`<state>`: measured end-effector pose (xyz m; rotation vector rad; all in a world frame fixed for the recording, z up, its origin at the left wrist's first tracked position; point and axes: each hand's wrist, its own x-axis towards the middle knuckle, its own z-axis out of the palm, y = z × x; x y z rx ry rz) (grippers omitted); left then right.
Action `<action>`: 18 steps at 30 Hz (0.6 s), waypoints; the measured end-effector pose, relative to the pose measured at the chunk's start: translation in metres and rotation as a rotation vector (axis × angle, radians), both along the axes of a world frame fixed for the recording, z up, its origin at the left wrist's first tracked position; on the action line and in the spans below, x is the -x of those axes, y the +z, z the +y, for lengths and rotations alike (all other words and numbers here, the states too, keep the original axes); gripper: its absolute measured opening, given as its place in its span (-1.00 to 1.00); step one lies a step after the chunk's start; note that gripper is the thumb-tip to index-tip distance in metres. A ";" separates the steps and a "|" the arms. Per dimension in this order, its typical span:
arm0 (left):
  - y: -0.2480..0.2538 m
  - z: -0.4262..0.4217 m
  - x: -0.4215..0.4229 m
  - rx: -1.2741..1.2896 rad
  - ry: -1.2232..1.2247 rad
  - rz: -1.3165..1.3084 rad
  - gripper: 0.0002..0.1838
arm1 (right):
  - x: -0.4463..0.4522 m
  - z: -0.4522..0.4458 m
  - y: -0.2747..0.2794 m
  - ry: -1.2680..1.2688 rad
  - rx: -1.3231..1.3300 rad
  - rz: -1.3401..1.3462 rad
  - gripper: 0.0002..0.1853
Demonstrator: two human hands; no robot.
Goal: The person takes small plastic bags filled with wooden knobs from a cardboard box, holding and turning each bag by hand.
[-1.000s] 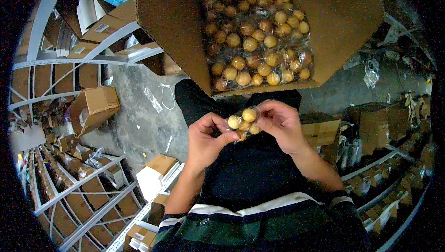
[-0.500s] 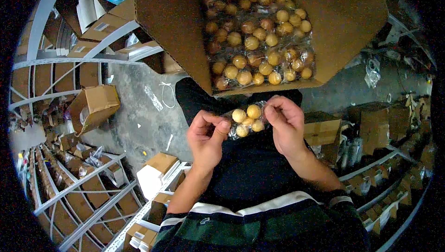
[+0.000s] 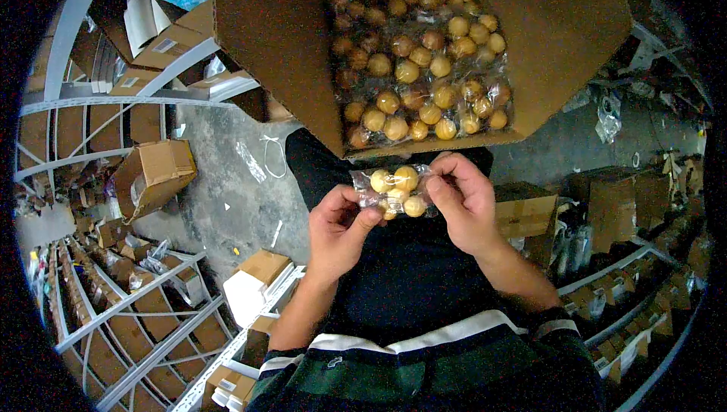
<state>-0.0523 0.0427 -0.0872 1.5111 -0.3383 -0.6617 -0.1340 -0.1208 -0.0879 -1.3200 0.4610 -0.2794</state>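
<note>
A small clear plastic bag of pale yellow balls (image 3: 397, 191) is stretched between my two hands, just below the near edge of an open cardboard box (image 3: 280, 48). My left hand (image 3: 337, 226) pinches the bag's left side between thumb and fingers. On the other side, my right hand (image 3: 463, 204) grips the right edge of the plastic. Inside the box lie many similar clear bags of yellow and brownish balls (image 3: 407, 71), packed side by side. The exact material of the balls cannot be made out.
Metal shelving (image 3: 136, 313) with cardboard boxes runs along the left. A brown carton (image 3: 166, 162) stands on the concrete floor (image 3: 219, 215), near a loose white strap (image 3: 274, 156). To the right are more cartons (image 3: 522, 211) and a hanging piece of clear plastic (image 3: 608, 118).
The bag has shifted slightly left and tilted, with its balls rearranged. My left thumb has moved lower along the bag's side, and my right hand has moved slightly left.
</note>
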 end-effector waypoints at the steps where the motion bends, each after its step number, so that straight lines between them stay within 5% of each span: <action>1: -0.001 -0.001 0.002 0.081 0.055 0.082 -0.84 | -0.001 0.001 0.001 -0.020 -0.091 -0.014 -0.87; 5: -0.005 0.002 0.004 0.122 0.096 0.090 -0.84 | 0.006 -0.005 -0.003 0.197 0.334 -0.005 -0.81; 11: 0.002 0.004 -0.004 0.038 0.085 0.098 -0.83 | 0.006 -0.014 0.005 0.271 0.356 0.081 -0.86; 13: 0.001 0.006 -0.005 0.015 0.086 0.074 -0.83 | 0.007 -0.017 0.002 0.274 0.621 -0.005 -0.89; 18: 0.007 0.007 -0.002 0.042 0.105 0.043 -0.87 | 0.015 -0.024 0.008 0.318 0.502 -0.049 -0.91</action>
